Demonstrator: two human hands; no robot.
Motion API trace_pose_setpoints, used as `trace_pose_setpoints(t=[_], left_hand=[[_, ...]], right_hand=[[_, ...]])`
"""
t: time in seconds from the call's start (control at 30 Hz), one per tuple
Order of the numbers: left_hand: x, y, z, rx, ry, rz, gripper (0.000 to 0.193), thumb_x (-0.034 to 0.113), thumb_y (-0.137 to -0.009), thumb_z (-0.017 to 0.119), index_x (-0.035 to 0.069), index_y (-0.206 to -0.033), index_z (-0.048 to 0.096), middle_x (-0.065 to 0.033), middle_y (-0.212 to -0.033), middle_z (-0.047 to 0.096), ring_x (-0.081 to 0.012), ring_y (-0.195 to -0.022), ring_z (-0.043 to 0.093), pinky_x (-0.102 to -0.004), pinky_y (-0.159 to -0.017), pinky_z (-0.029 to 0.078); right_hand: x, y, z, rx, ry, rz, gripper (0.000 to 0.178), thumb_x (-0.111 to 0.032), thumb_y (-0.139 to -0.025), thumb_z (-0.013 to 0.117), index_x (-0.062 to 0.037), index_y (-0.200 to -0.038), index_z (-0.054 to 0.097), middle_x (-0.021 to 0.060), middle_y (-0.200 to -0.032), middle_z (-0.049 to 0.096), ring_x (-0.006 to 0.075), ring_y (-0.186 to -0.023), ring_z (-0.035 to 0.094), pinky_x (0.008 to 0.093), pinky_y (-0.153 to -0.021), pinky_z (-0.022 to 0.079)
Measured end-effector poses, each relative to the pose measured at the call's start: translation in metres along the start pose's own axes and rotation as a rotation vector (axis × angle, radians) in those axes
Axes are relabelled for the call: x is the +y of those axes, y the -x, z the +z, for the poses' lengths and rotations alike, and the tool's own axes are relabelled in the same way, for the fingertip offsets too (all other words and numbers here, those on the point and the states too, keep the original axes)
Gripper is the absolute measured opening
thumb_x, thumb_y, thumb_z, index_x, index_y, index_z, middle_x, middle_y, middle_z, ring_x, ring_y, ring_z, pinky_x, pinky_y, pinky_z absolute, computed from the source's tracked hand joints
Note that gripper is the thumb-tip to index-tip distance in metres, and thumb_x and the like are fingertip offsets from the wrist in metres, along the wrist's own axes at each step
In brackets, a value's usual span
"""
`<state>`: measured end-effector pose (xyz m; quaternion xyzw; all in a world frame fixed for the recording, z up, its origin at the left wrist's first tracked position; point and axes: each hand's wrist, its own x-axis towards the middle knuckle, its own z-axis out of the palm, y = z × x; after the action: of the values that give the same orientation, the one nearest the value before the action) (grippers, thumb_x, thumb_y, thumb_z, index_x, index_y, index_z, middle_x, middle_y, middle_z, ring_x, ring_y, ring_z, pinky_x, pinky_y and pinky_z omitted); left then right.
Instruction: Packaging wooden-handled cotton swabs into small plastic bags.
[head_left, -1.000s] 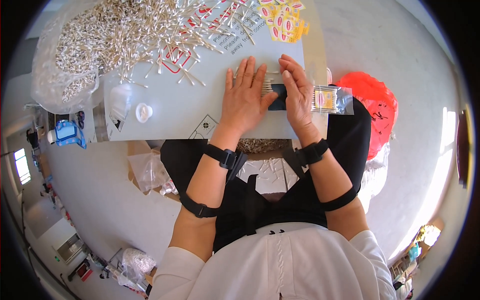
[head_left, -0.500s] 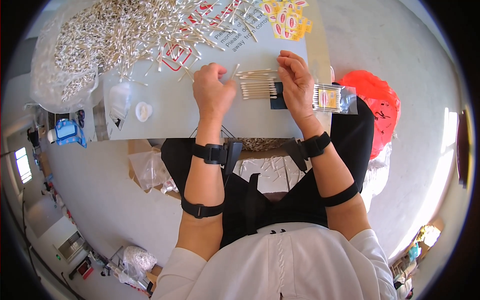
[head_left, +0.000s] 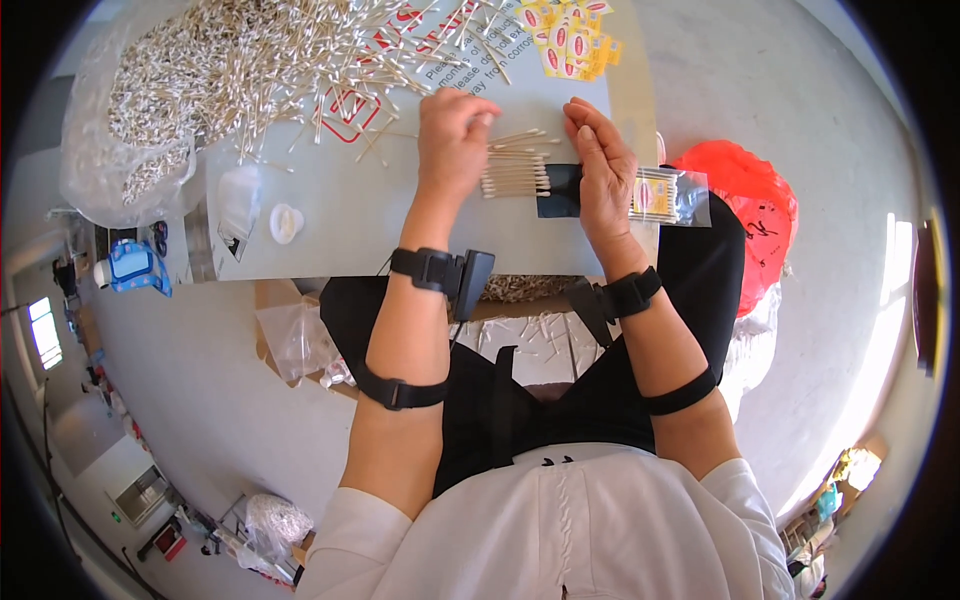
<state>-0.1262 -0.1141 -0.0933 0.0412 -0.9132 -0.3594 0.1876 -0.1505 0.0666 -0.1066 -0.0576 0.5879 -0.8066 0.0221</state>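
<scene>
A row of cotton swabs point(head_left: 515, 178) lies side by side on the table, and the uppermost ones slant a little. Just above its left end is my left hand point(head_left: 452, 140), thumb and fingers bent together; anything between them is hidden. To the right of the row, my right hand point(head_left: 606, 178) rests on edge with loosely curved fingers apart and no object visible in them. Under and beside it runs a dark strip point(head_left: 557, 192). Past this hand lies a clear packet point(head_left: 690, 200) of swabs with a yellow label point(head_left: 652, 194), overhanging the table's right edge.
A big heap of loose swabs point(head_left: 230, 70) spills from a clear plastic bag point(head_left: 85, 170) at the far left. Yellow label cards point(head_left: 575, 45) lie at the far right. A small white round dish point(head_left: 286, 223) sits at the near left. A red bag point(head_left: 750, 215) stands beyond the table's right edge.
My left hand has moved up and to the right, over the left end of the row. Another slanted swab now shows at the row's top. My right hand has barely moved.
</scene>
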Motion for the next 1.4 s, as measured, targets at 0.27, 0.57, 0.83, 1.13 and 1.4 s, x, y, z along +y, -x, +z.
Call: trace_pose_setpoints(t=[0.27,0.57,0.83,1.13,1.4], left_hand=[[0.027,0.029,0.026,0.342,0.89,-0.323,0.049,0.035,-0.103,0.048,-0.006,-0.13,0.05,-0.0179,-0.133,0.053,-0.0257,-0.125,0.049,-0.0389,-0.111,0.034],[0.034,0.035,0.042,0.362,0.986,-0.272,0.053,0.039,-0.103,0.045,-0.005,-0.133,0.048,-0.0187,-0.135,0.05,-0.0284,-0.128,0.046,-0.041,-0.113,0.032],[0.044,0.054,0.003,-0.069,0.197,-0.033,0.067,0.023,-0.085,0.07,0.002,-0.141,0.042,-0.0182,-0.15,0.038,-0.0344,-0.141,0.033,-0.0489,-0.116,0.026],[0.043,0.057,0.015,-0.154,-0.149,0.04,0.082,0.02,-0.076,0.077,0.0,-0.144,0.036,-0.0208,-0.154,0.029,-0.0372,-0.145,0.024,-0.05,-0.117,0.022],[0.052,0.045,0.035,0.37,0.937,-0.328,0.059,0.033,-0.103,0.045,-0.004,-0.147,0.031,-0.0197,-0.154,0.031,-0.0292,-0.143,0.03,-0.0418,-0.119,0.02]], right_hand=[[0.005,-0.021,0.005,-0.086,0.141,-0.027,0.037,-0.022,-0.104,0.048,0.0055,-0.128,0.057,0.014,-0.132,0.057,0.0185,-0.122,0.054,0.03,-0.108,0.042],[0.01,-0.003,0.015,-0.072,0.115,0.01,0.041,-0.025,-0.105,0.046,0.0063,-0.13,0.055,0.0149,-0.136,0.054,0.0204,-0.126,0.051,0.0323,-0.111,0.039],[-0.005,-0.003,0.0,0.026,-0.255,0.2,0.045,-0.024,-0.106,0.041,0.0128,-0.131,0.048,0.0192,-0.137,0.052,0.0257,-0.13,0.049,0.0377,-0.115,0.037],[-0.01,0.01,-0.001,0.0,-0.147,0.139,0.045,-0.024,-0.106,0.043,0.011,-0.132,0.049,0.0178,-0.14,0.05,0.0229,-0.131,0.048,0.0347,-0.115,0.036],[0.001,0.001,0.005,-0.099,0.032,0.032,0.047,-0.03,-0.106,0.041,0.0077,-0.133,0.051,0.0144,-0.146,0.045,0.0204,-0.135,0.043,0.0326,-0.116,0.032]])
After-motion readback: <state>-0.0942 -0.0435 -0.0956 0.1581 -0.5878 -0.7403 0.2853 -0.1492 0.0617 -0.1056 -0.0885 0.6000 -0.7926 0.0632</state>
